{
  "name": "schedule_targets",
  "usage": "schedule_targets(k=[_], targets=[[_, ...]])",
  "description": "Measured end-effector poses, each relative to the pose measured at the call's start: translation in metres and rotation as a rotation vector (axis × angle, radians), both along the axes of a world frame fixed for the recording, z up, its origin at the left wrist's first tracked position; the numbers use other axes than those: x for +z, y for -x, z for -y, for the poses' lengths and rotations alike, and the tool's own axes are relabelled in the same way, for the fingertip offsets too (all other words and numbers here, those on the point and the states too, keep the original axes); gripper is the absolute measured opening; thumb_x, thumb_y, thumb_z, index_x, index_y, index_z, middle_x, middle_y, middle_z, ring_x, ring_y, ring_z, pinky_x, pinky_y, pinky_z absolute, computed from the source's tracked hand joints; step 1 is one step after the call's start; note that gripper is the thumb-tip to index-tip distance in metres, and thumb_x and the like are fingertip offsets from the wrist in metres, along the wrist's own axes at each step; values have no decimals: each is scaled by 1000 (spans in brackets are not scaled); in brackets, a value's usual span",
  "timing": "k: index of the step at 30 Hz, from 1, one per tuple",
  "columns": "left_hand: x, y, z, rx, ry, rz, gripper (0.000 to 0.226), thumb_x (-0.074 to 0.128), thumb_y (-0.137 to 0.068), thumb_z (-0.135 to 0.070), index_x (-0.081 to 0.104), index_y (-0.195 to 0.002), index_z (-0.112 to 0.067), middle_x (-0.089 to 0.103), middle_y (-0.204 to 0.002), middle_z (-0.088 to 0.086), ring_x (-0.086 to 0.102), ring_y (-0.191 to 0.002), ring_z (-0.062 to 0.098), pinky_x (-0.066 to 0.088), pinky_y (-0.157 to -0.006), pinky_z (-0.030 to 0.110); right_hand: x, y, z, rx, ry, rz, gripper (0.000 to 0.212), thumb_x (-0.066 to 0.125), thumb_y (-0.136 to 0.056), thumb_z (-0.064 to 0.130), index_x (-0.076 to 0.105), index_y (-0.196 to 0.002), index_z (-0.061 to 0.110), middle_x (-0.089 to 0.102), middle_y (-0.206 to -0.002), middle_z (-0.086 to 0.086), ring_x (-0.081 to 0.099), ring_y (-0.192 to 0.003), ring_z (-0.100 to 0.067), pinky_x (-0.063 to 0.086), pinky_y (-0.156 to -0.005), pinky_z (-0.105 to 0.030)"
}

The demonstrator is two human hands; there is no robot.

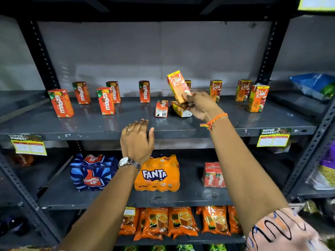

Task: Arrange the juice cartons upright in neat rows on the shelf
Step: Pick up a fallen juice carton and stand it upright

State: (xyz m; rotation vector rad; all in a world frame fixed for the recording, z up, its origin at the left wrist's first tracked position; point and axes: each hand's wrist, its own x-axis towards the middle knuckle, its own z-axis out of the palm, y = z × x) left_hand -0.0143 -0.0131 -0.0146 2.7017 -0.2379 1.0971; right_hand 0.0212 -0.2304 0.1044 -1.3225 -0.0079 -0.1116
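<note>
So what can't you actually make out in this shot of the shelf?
Head view only:
- Price tags: print too small to read.
- Real carton at the back: mostly hidden by the carton held in the right hand.
- Lying carton: partly covered by that hand.
- Bottom packets: cut off by the frame edge.

Dim, even light, perhaps from overhead; soft glare on shelf, blurred, bowed edges.

A Fanta pack sits mid-shelf. Left of it is a Thums Up pack; below it, what look like tea pouches.
</note>
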Motion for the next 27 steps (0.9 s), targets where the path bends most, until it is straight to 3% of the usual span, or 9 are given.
schedule_targets(k=[3, 6, 8, 17, 20, 24, 27], targets=[[1, 2, 1, 9, -2, -18, 55, 29, -100, -45, 65, -127, -13, 66, -130, 6, 60, -122, 26, 39, -105, 43, -9, 20, 0, 7, -99, 77, 9, 51, -95, -6, 58, -97, 0, 65, -98, -11, 64, -85, -19, 58, -69, -25], [2, 4, 2, 12, -3, -22, 54, 30, -100, -44, 64, -127, -12, 66, -131, 7, 60, -122, 26, 39, -106, 43, -18, 38, -3, -4, -204, 137, 27, 55, -94, -4, 53, -120, -3, 66, -109, -12, 66, -92, -19, 56, -88, -32], [3, 6, 2, 7, -9, -28, 53, 31, -99, -43, 63, -128, -12, 65, -132, 8, 59, -122, 26, 39, -107, 42, -22, 51, -5, -31, -210, 190, 32, 58, -92, -3, 51, -124, -1, 66, -111, -12, 67, -95, -18, 55, -93, -36], [7, 9, 1, -7, -34, -54, 57, 32, -99, -46, 61, -130, -9, 63, -134, 11, 60, -122, 29, 41, -105, 43, -34, 100, -8, -80, -187, 312, 25, 62, -91, 1, 55, -112, 13, 67, -116, -9, 66, -107, -20, 54, -96, -36], [7, 10, 2, -6, -33, -59, 57, 33, -99, -46, 62, -129, -8, 64, -133, 12, 60, -121, 30, 41, -105, 44, -31, 102, -2, -97, -183, 295, 30, 61, -92, 1, 54, -119, 11, 66, -117, -9, 65, -108, -20, 55, -94, -35], [8, 11, 2, -6, -31, -65, 60, 31, -98, -48, 62, -129, -7, 64, -133, 13, 60, -122, 31, 40, -107, 44, -23, 94, 13, -149, -125, 260, 40, 59, -93, 1, 49, -131, 7, 64, -115, -5, 65, -101, -15, 56, -82, -28], [8, 11, 2, 0, -26, -68, 59, 32, -98, -48, 62, -129, -8, 63, -134, 12, 59, -124, 30, 38, -107, 43, -20, 77, 33, -200, -42, 202, 44, 57, -93, -3, 46, -135, 6, 61, -121, -7, 63, -105, -17, 56, -83, -31]])
